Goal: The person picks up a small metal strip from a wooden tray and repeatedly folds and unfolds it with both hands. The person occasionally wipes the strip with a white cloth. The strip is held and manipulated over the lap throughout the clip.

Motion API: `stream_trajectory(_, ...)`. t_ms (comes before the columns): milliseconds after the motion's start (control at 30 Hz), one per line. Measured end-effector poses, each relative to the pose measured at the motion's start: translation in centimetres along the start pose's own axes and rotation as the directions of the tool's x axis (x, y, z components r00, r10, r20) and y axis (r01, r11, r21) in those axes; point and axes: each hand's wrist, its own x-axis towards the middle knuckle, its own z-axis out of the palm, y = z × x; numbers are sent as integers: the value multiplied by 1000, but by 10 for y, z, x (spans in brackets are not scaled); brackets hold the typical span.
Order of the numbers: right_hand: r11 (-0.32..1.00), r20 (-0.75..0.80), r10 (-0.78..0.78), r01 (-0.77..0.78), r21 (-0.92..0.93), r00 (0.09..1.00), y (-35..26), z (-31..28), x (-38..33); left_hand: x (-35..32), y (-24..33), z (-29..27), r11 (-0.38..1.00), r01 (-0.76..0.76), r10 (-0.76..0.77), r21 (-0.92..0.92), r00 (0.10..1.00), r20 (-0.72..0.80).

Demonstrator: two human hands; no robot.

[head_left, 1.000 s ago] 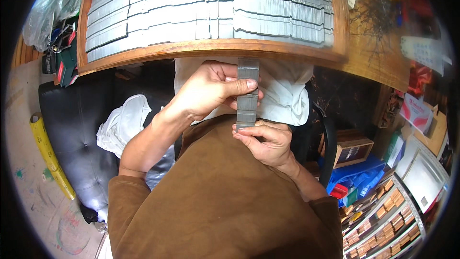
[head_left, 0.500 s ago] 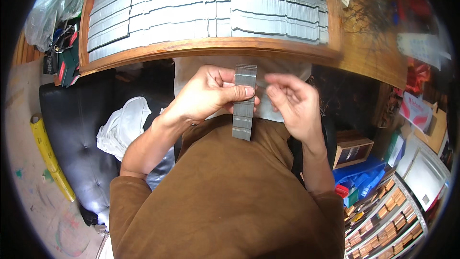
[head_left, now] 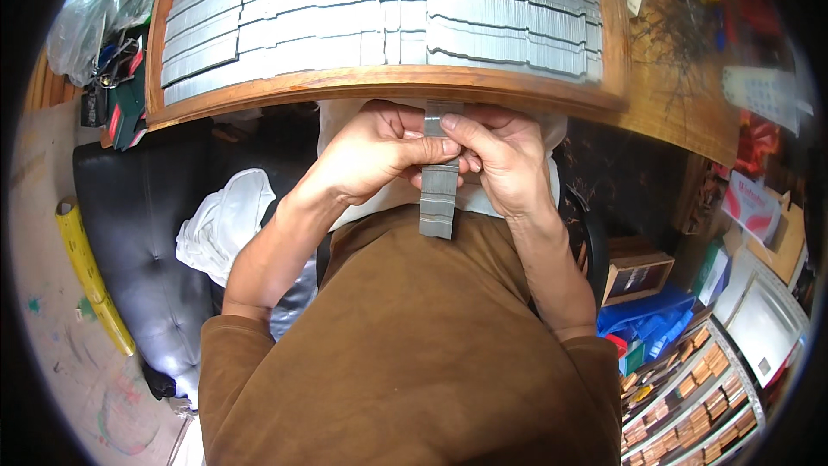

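Note:
A narrow, long stack of thin grey metal strips (head_left: 439, 198) is held upright in front of my lap, its lower end over the brown shirt. My left hand (head_left: 379, 151) is closed round its middle, thumb lying across the front face. Higher up, my right hand (head_left: 504, 155) pinches the same stack, with its thumb pressed near the top. The fingers behind the stack are partly hidden. Just beyond both hands stands a wooden tray (head_left: 379, 84), filled with rows of similar grey metal strips (head_left: 319, 17).
A wooden table (head_left: 690, 125) extends to the right of the tray. On the left are a black padded seat (head_left: 129, 207), a crumpled white cloth (head_left: 226, 216) and a yellow roll (head_left: 93, 280). A rack of small wooden-looking blocks (head_left: 699, 406) and a blue container (head_left: 642, 319) sit lower right.
My right hand has moved left, from beside the stack onto its upper part. The stack and my left hand have shifted slightly up toward the tray.

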Motion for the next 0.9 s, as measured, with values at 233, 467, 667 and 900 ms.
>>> stream_trajectory(233,999,-11,-31,31,45,999,1,1,-1,6,-8,-3,999,-52,53,15,999,-15)
stream_trajectory(467,1000,-31,-25,25,12,999,-2,4,-3,3,-7,-3,998,-67,67,-1,998,2)
stream_trajectory(667,999,-2,-27,27,20,1000,5,-3,-1,-2,-8,0,998,-48,49,-43,999,20)
stream_trajectory(900,999,-38,-9,10,30,999,9,-5,0,0,-11,-1,998,-43,44,-36,999,25)
